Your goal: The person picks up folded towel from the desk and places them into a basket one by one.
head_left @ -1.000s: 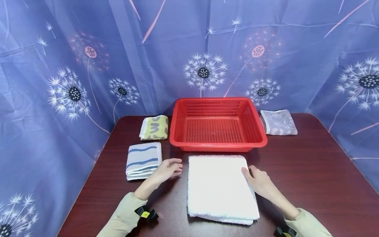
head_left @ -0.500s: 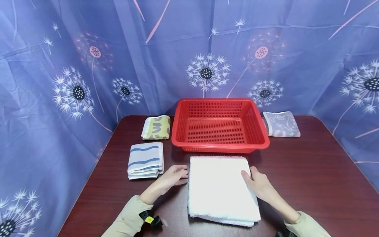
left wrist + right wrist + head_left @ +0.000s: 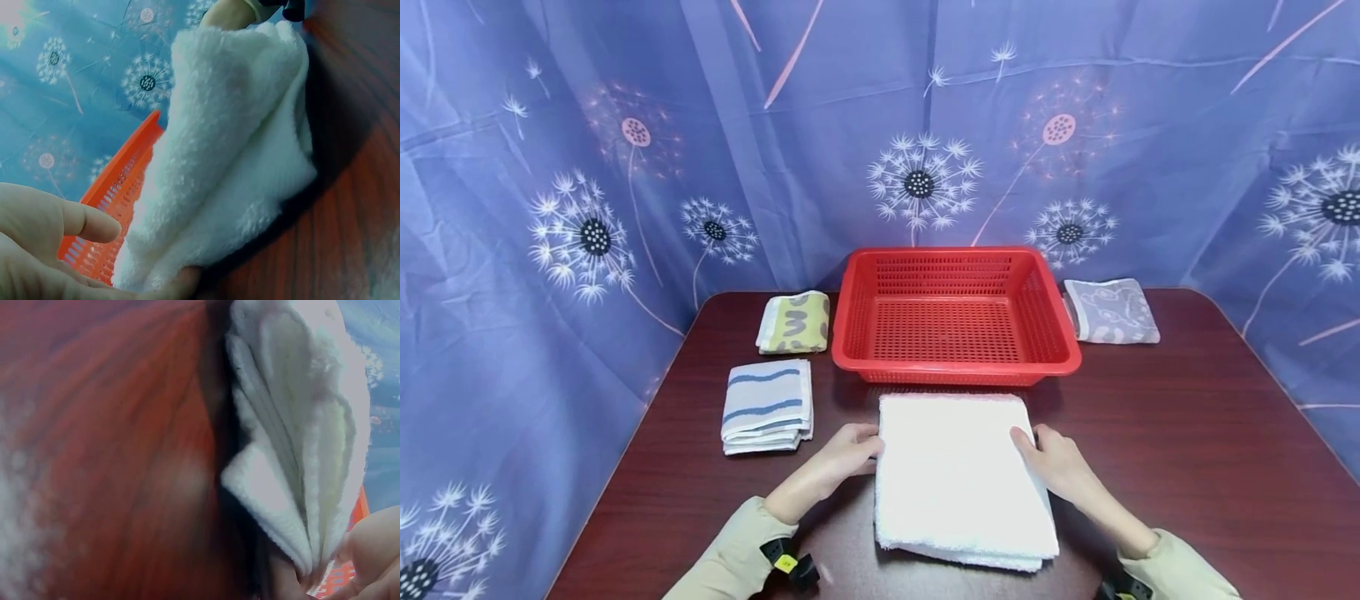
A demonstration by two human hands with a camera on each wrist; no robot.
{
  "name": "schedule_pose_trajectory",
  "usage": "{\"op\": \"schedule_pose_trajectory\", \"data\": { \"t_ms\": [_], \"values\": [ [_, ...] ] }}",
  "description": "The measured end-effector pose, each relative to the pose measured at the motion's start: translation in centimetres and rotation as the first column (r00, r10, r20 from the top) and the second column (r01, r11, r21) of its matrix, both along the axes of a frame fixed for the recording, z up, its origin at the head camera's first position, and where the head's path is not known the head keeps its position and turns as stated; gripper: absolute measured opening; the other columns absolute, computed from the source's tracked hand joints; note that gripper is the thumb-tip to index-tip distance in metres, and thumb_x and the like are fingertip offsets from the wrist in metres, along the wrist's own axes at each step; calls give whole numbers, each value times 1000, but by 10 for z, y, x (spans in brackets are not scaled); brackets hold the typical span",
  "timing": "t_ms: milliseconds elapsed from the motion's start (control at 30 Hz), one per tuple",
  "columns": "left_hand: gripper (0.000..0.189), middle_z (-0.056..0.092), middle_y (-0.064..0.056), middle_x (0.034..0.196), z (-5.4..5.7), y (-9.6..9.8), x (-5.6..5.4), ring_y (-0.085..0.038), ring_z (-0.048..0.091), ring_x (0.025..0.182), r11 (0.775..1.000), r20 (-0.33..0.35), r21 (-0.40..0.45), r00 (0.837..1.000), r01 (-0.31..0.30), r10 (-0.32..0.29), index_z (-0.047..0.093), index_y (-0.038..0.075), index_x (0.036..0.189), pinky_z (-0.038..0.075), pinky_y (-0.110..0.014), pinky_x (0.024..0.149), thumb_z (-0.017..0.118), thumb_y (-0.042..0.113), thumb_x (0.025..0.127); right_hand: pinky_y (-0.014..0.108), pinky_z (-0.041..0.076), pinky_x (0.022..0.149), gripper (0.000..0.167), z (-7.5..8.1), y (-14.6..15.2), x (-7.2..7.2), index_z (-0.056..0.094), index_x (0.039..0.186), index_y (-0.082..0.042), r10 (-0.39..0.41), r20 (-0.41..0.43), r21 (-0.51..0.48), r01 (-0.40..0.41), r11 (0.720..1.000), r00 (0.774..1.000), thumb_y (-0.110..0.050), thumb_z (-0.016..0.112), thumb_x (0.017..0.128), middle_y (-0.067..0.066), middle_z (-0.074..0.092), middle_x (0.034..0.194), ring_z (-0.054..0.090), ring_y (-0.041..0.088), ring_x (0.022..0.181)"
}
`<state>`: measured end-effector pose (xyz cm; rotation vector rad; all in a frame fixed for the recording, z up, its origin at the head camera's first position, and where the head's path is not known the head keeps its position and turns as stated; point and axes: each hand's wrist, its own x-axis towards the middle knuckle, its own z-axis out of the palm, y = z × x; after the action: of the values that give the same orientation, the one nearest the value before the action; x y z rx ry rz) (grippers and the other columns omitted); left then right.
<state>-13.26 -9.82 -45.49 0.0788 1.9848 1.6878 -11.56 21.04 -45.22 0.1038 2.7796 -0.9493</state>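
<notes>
A folded white towel point(image 3: 962, 475) lies in front of the red basket, its folded layers showing in the right wrist view. My right hand point(image 3: 1060, 465) grips its right edge, thumb on top and fingers underneath. At the left edge is my left hand point(image 3: 844, 457). In the left wrist view its thumb point(image 3: 94, 224) is extended beside the towel point(image 3: 212, 150), while the other fingers reach under the edge and are partly hidden. Between that thumb and the fingers there is still a gap.
The red plastic basket point(image 3: 955, 367) stands behind the towel. Left of it lie a yellow-green folded towel point(image 3: 795, 323) and a white one with blue stripes point(image 3: 766, 404). A grey patterned towel point(image 3: 1114, 312) lies at its right. A blue curtain point(image 3: 820, 150) hangs behind the table point(image 3: 1187, 433).
My left hand has moved right, from beside the striped towel to the white towel's left edge. My right hand keeps its grip at the right edge; the towel stays in place.
</notes>
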Motion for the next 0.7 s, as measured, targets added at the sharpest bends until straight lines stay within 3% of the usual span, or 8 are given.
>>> {"op": "schedule_pose_trajectory", "data": {
  "t_ms": [133,200,333,400,467,533,600,700],
  "values": [
    [55,60,-27,121,0,4,0,-26,61,108,995,-54,-98,999,-5,0,42,-21,132,52,-42,93,48,11,87,30,37,60,43,-1,0,-2,58,88,2,-1,17,-12,1,1000,1000,-38,45,100,6,50,71,46,20,68],
    [53,62,-25,118,-1,5,0,-25,62,104,986,-97,-168,995,-9,-7,44,-18,132,54,-39,88,49,14,89,30,36,60,44,-2,-1,-3,56,87,0,-7,29,-24,8,1000,1000,-39,44,101,5,47,70,45,19,68],
    [50,66,-10,87,-1,8,0,-14,58,70,956,-189,-293,982,-34,-23,48,-12,130,49,-29,64,51,20,92,29,33,57,45,-6,-2,-3,50,82,-3,-10,44,-44,12,999,999,-42,40,101,4,41,69,41,18,64],
    [47,59,-2,73,-2,10,0,-10,49,57,941,-234,-335,972,-49,-33,50,-11,127,41,-26,55,51,22,93,29,33,56,46,-7,-2,-2,47,80,-3,-8,38,-49,10,999,999,-43,39,102,4,41,68,39,17,62],
    [43,50,0,66,-4,13,1,-11,44,54,928,-285,-368,958,-67,-43,53,-10,121,37,-25,52,50,23,93,29,33,56,46,-7,-3,-1,46,80,-3,-2,26,-47,4,999,1000,-43,38,102,4,41,68,39,17,61],
    [41,58,-7,74,-6,15,3,-19,56,66,915,-342,-396,937,-81,-65,53,-10,119,46,-32,60,49,23,95,29,34,56,47,-6,-4,-1,47,81,-2,2,17,-41,-1,999,1000,-43,37,102,5,42,68,40,18,62],
    [43,64,-18,93,-7,18,5,-30,63,88,905,-378,-415,922,-88,-84,51,-11,123,51,-42,75,47,23,97,29,34,57,46,-4,-6,0,47,83,-2,2,9,-35,-2,999,1000,-42,38,102,6,43,69,41,18,63],
    [52,56,-32,125,-8,22,8,-42,52,121,901,-390,-426,915,-83,-101,42,-16,134,42,-53,100,43,24,100,29,35,59,44,-3,-7,0,48,84,-1,-3,4,-31,3,1000,1000,-40,38,102,6,44,69,43,19,65]
  ]
}}
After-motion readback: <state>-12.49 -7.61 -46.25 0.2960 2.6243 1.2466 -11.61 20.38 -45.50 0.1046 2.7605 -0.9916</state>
